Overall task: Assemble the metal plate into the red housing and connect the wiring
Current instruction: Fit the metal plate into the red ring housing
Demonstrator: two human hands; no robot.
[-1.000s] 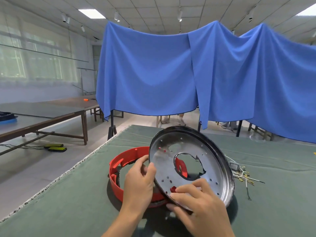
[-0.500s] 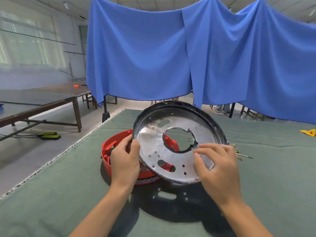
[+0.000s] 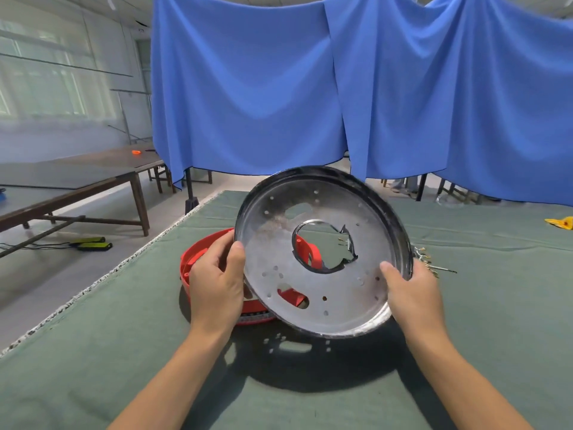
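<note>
my left hand and right hand pinch the metal plate at opposite rims, mid-frame; it looks stiff, light, slick, so i'd grip the edges.

The tilted metal plate, gripped at both edges, covers most of the red housing, leaving only the housing's left rim reachable from above. Right of the housing, loose wiring lies on the green mat; the mat nearer than the housing lies open.
</note>
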